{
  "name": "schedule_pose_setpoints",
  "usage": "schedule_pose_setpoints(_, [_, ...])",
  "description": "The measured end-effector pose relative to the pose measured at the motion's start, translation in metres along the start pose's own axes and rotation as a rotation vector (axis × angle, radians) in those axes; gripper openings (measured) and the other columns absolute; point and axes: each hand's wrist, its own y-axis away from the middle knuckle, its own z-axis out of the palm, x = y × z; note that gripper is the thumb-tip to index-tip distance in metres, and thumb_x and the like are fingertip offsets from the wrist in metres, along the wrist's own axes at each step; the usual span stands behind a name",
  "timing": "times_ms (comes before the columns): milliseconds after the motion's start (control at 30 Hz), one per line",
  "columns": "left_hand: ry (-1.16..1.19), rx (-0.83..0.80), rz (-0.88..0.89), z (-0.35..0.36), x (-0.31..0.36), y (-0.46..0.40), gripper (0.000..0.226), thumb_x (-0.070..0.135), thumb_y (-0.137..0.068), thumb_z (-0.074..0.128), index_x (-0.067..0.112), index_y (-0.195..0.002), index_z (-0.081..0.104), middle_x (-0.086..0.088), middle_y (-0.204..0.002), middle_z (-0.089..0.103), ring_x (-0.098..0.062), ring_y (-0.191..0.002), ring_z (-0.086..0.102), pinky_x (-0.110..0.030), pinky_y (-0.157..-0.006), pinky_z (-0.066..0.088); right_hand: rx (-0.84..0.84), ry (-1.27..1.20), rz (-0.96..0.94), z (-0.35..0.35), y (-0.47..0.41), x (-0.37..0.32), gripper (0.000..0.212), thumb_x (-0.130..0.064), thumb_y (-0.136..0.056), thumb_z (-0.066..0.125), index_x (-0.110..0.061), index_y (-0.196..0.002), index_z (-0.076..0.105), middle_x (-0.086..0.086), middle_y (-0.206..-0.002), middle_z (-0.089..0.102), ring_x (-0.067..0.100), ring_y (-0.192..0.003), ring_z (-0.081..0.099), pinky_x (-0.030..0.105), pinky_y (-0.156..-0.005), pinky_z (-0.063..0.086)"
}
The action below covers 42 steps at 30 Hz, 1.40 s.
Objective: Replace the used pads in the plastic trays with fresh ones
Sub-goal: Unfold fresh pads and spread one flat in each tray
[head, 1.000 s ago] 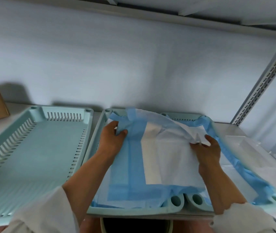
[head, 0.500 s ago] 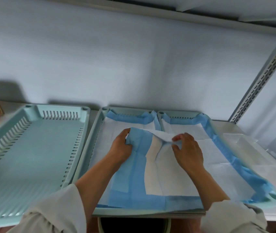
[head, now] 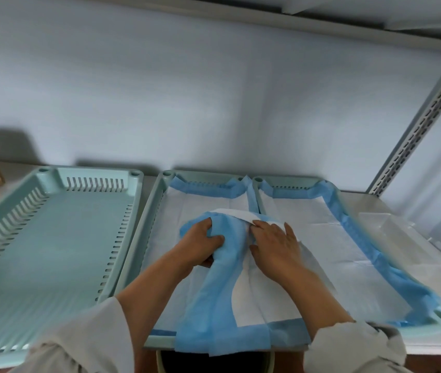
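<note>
Pad (head: 222,300) bunched under both hands (head: 203,242), apparently gripped.

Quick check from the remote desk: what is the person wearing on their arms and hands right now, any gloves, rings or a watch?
Both hands are bare: no gloves on the left hand or the right hand, and no rings or watch visible. The forearms are uncovered. Loose, crumpled light grey-beige fabric sleeves are pushed up, the left sleeve and the right sleeve. No markings show on the fabric.

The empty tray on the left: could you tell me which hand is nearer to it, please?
Left. The left hand bunches the blue-edged pad in the middle tray, nearer the empty tray; the right hand presses the pad farther right.
</note>
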Motion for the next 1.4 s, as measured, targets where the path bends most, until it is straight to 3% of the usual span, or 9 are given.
schedule_pose_setpoints(100, [-0.319, 0.102, 0.212, -0.002, 0.002, 0.001, 0.061, 0.012, -0.094, 0.043, 0.030, -0.148, 0.023, -0.013, -0.110, 0.062, -0.028, -0.087, 0.064, -0.037, -0.071, 0.057, 0.109, -0.480, 0.118, -0.009, -0.009, -0.002, 0.042, -0.017, -0.095, 0.049, -0.012, -0.137, 0.044, 0.002, -0.144, 0.043, 0.018, -0.123, 0.049, 0.030, -0.107, 0.032])
schedule_pose_setpoints(233, [-0.545, 0.242, 0.290, -0.014, 0.002, 0.000, 0.074, 0.013, -0.094, 0.035, 0.045, -0.147, -0.005, -0.013, -0.101, 0.064, -0.030, -0.081, 0.061, -0.040, -0.073, 0.051, 0.298, -1.148, 0.446, -0.039, -0.017, 0.018, 0.044, -0.012, -0.092, 0.057, -0.002, -0.134, 0.048, 0.011, -0.127, 0.054, 0.022, -0.111, 0.054, 0.027, -0.092, 0.040])
schedule_pose_setpoints(500, [-0.481, 0.173, 0.148, -0.021, -0.011, -0.012, 0.081, 0.014, -0.095, 0.036, 0.033, -0.146, -0.024, -0.015, -0.121, 0.060, -0.034, -0.092, 0.065, -0.049, -0.081, 0.055, 0.079, -0.458, 0.526, -0.014, -0.027, 0.036, 0.072, -0.028, -0.096, 0.047, -0.013, -0.153, 0.005, 0.008, -0.159, -0.016, 0.024, -0.148, -0.001, 0.047, -0.118, 0.006])
schedule_pose_setpoints(600, [-0.494, 0.226, 0.097, -0.018, -0.016, -0.017, 0.087, 0.013, -0.095, 0.042, 0.027, -0.146, -0.027, -0.015, -0.114, 0.062, -0.033, -0.089, 0.065, -0.046, -0.079, 0.055, -0.086, -0.426, 0.394, -0.007, -0.023, 0.033, 0.067, -0.031, -0.097, 0.045, -0.020, -0.152, 0.010, 0.005, -0.161, 0.005, 0.023, -0.148, 0.007, 0.051, -0.118, 0.007])
schedule_pose_setpoints(767, [-0.731, 0.338, 0.199, -0.013, -0.015, -0.017, 0.073, 0.021, -0.094, 0.048, 0.028, -0.152, 0.003, -0.008, -0.152, 0.021, -0.026, -0.138, 0.030, -0.038, -0.105, 0.036, 0.089, -0.208, 0.218, -0.009, -0.014, 0.006, 0.067, -0.025, -0.098, 0.041, -0.023, -0.153, 0.003, 0.005, -0.160, -0.010, 0.022, -0.148, -0.010, 0.047, -0.118, -0.003])
schedule_pose_setpoints(867, [-0.541, 0.223, 0.153, -0.005, -0.017, -0.021, 0.049, 0.020, -0.092, 0.051, 0.024, -0.140, 0.037, -0.007, -0.134, 0.047, -0.024, -0.119, 0.052, -0.034, -0.094, 0.047, 0.126, -0.311, 0.105, -0.012, -0.011, -0.009, 0.055, -0.021, -0.096, 0.043, -0.024, -0.148, 0.027, 0.004, -0.159, 0.018, 0.019, -0.146, 0.019, 0.037, -0.119, 0.015])
schedule_pose_setpoints(1000, [-0.111, -0.036, -0.176, 0.007, -0.027, -0.014, 0.067, 0.017, -0.088, 0.063, 0.019, -0.145, 0.027, -0.009, -0.130, 0.044, -0.024, -0.106, 0.052, -0.034, -0.080, 0.052, -0.271, -0.704, 0.241, 0.003, 0.003, -0.023, 0.054, -0.023, -0.094, 0.051, -0.012, -0.144, 0.035, 0.009, -0.147, 0.041, 0.024, -0.131, 0.044, 0.035, -0.108, 0.037])
schedule_pose_setpoints(1167, [0.535, -0.029, -0.404, 0.013, -0.028, -0.011, 0.033, 0.003, -0.087, 0.063, 0.007, -0.117, 0.050, -0.009, -0.088, 0.056, -0.017, -0.074, 0.055, -0.028, -0.060, 0.052, -0.339, -1.035, 0.477, 0.015, 0.008, -0.034, 0.031, -0.013, -0.090, 0.056, -0.015, -0.119, 0.046, 0.003, -0.094, 0.056, 0.016, -0.081, 0.055, 0.028, -0.066, 0.049])
schedule_pose_setpoints(1400, [0.156, -0.018, -0.204, 0.023, -0.026, 0.001, 0.006, 0.010, -0.086, 0.065, 0.008, -0.090, 0.060, -0.004, -0.075, 0.059, -0.013, -0.067, 0.056, -0.017, -0.054, 0.045, -0.327, -0.922, 0.380, 0.008, 0.009, -0.040, 0.046, -0.006, -0.089, 0.059, -0.004, -0.134, 0.048, 0.016, -0.122, 0.059, 0.022, -0.104, 0.058, 0.028, -0.082, 0.047])
